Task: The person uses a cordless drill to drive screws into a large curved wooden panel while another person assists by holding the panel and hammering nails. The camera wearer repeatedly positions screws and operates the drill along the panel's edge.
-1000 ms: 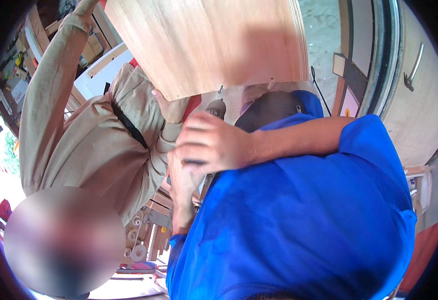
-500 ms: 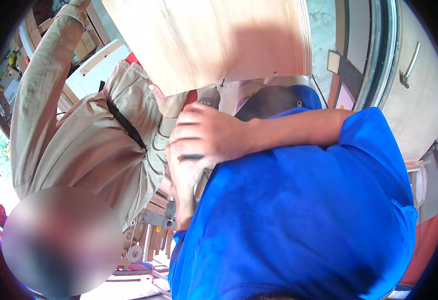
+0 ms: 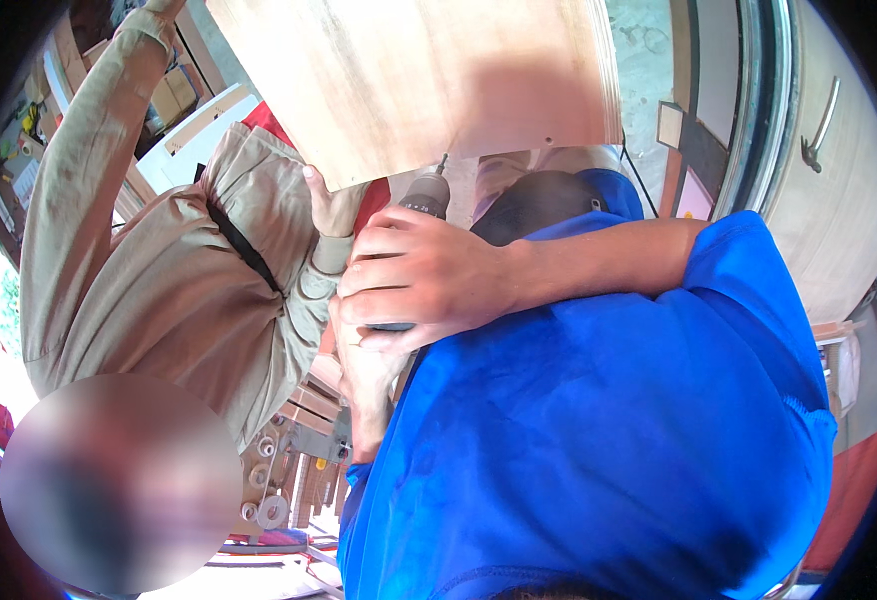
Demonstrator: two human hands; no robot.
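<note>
My right hand [image 3: 434,272] is wrapped over the body of a power drill with a dark chuck [image 3: 427,194]. My left hand [image 3: 367,365] lies below it, closed around the drill's lower part, mostly covered by the right hand and the blue shirt. From the chuck, a thin dark bit or screw [image 3: 443,163] meets the near edge of a pale plywood panel [image 3: 379,90]; which it is I cannot tell. A co-worker's hand [image 3: 333,205] touches the panel's near left corner.
The co-worker in beige coveralls [image 3: 149,270] stands close on my left. A small dark hole [image 3: 549,140] shows near the panel's edge. At right, a hammer [image 3: 819,130] lies on a pale surface. Rolls of tape [image 3: 271,510] hang at lower left.
The drill has moved slightly right and up, its chuck closing the gap to the dark bit or screw at the panel's edge. My right hand, blurred before, is now sharp.
</note>
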